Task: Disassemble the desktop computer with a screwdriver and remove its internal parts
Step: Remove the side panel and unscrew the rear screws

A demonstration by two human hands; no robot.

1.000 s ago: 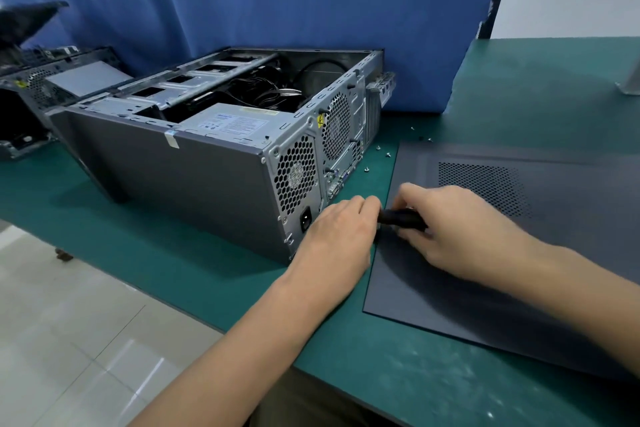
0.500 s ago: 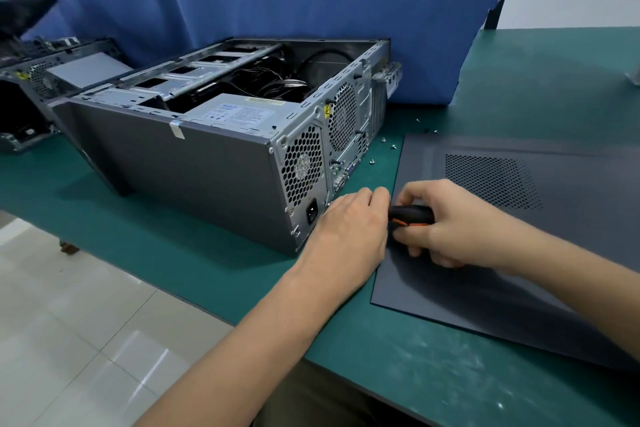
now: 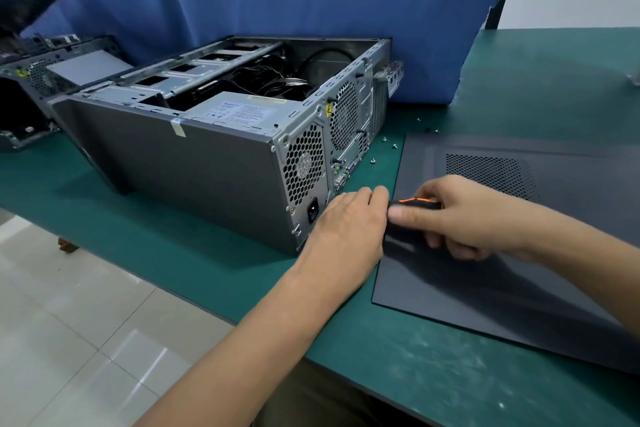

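The green table (image 3: pixel 450 374) holds the open computer (image 3: pixel 194 177). A dark panel (image 3: pixel 485 288) lies flat, right of the computer. The left hand (image 3: pixel 349 222) is at the computer's back corner; I cannot tell if it holds anything. The right hand (image 3: pixel 467 215), just beside, grips the screwdriver (image 3: pixel 415 205). Tiny screws (image 3: pixel 384 139) lie near the computer's back.

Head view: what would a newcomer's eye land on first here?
The open computer case lies on its side, centre-left on the green table, cables exposed. At its rear lower corner the right hand grips a black-and-orange screwdriver, the left hand beside it. The dark side panel lies flat at right.
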